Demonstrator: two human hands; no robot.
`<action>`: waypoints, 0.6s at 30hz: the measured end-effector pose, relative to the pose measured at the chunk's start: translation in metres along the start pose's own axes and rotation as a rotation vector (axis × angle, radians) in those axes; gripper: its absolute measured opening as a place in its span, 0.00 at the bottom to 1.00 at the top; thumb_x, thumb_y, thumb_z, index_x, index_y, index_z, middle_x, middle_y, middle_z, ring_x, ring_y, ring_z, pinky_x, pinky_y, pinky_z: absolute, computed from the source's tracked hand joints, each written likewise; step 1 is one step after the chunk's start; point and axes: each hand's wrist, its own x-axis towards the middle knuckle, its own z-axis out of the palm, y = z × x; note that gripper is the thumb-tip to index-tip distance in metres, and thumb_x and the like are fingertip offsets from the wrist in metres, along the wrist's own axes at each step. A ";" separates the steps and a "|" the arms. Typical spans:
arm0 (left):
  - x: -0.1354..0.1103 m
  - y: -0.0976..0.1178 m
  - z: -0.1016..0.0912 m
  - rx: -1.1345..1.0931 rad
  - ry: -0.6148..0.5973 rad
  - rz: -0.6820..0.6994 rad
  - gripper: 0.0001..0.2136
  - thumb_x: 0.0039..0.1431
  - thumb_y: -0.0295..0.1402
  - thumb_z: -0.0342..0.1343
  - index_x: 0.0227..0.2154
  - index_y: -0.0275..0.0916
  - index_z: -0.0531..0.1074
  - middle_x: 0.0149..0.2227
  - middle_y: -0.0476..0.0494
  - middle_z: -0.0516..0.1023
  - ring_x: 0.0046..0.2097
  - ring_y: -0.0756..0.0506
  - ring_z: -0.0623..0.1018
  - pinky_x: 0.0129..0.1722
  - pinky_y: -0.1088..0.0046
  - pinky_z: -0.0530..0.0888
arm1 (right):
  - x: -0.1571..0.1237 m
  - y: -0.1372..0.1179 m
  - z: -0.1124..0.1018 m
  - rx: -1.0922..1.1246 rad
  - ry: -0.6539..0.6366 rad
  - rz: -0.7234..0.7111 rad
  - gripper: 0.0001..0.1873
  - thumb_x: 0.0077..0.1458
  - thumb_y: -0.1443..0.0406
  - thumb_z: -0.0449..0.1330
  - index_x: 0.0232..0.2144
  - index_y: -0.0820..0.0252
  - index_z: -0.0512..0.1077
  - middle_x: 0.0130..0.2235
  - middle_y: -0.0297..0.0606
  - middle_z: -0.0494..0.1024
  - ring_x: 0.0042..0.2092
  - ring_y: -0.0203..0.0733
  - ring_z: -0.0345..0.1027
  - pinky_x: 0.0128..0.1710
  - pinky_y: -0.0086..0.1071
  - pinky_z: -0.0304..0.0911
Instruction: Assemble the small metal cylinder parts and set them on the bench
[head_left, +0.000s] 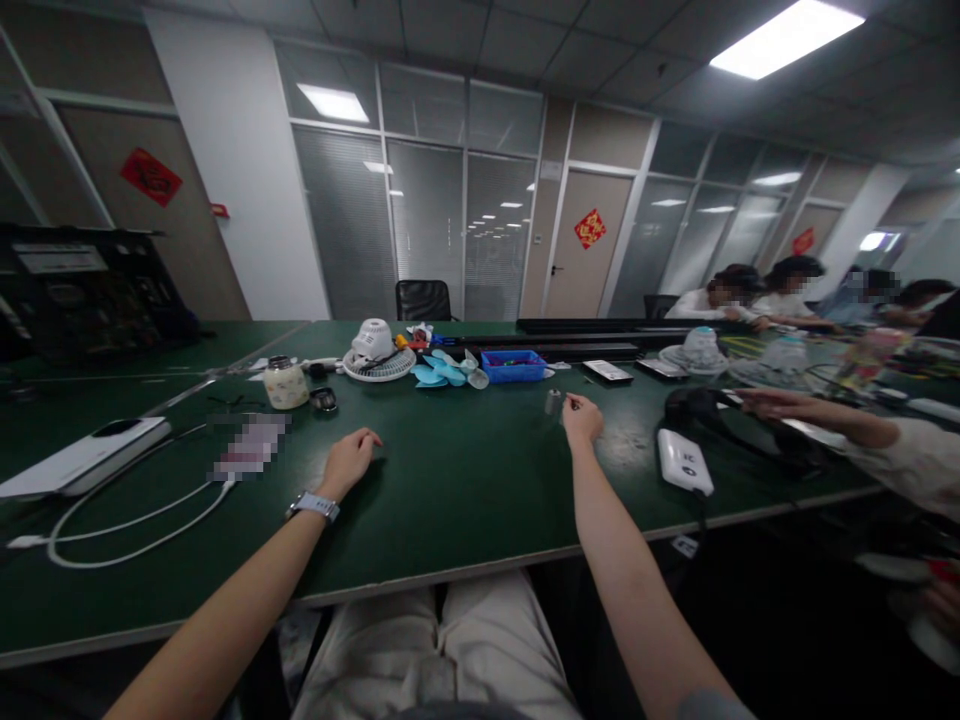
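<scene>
My right hand (583, 420) is over the green table, thumb and fingers pinched together around something small and dark that I cannot make out. Just left of its fingertips stands a small silvery cylinder (553, 402), apart from the hand as far as I can see. My left hand (351, 460) rests near the tabletop with loosely bent fingers and holds nothing visible; a watch (313, 506) is on that wrist. Beyond the hands lie light-blue fan blades (441, 372), a blue tray (514, 367) with small parts, and a white fan body (373, 340) on a round white grille (382, 368).
A cream jar (286, 384) and its dark lid (324, 400) stand left. Nearer are a phone (251, 445), a white cable (142, 562) and a white box (90, 455). On the right, another person's hand (780, 402) touches a black headset (739, 425) beside a white power bank (684, 462).
</scene>
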 end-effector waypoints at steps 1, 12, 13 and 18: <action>0.000 0.000 0.000 0.002 0.000 0.004 0.16 0.56 0.36 0.41 0.31 0.41 0.74 0.24 0.48 0.76 0.27 0.46 0.74 0.27 0.74 0.64 | 0.000 0.000 0.000 -0.008 0.001 0.004 0.17 0.54 0.62 0.54 0.41 0.55 0.79 0.39 0.42 0.80 0.39 0.44 0.72 0.40 0.33 0.64; 0.000 0.001 0.000 0.026 0.006 0.017 0.16 0.56 0.36 0.40 0.31 0.41 0.74 0.24 0.48 0.76 0.28 0.46 0.74 0.28 0.74 0.65 | -0.005 -0.004 -0.001 -0.009 0.004 0.062 0.18 0.53 0.62 0.53 0.42 0.56 0.78 0.42 0.46 0.79 0.41 0.48 0.72 0.42 0.36 0.64; 0.000 0.001 0.000 0.027 0.005 0.016 0.16 0.55 0.36 0.40 0.30 0.41 0.74 0.24 0.48 0.76 0.28 0.46 0.74 0.28 0.74 0.65 | -0.005 -0.004 -0.001 -0.010 0.007 0.064 0.18 0.53 0.62 0.53 0.42 0.55 0.79 0.43 0.46 0.79 0.41 0.48 0.72 0.42 0.36 0.64; 0.000 -0.002 0.001 0.015 0.006 0.026 0.16 0.55 0.36 0.41 0.30 0.41 0.74 0.24 0.48 0.75 0.28 0.46 0.74 0.27 0.74 0.64 | -0.004 -0.004 0.003 -0.048 0.080 -0.061 0.19 0.52 0.61 0.54 0.45 0.54 0.77 0.57 0.46 0.68 0.52 0.49 0.66 0.50 0.40 0.60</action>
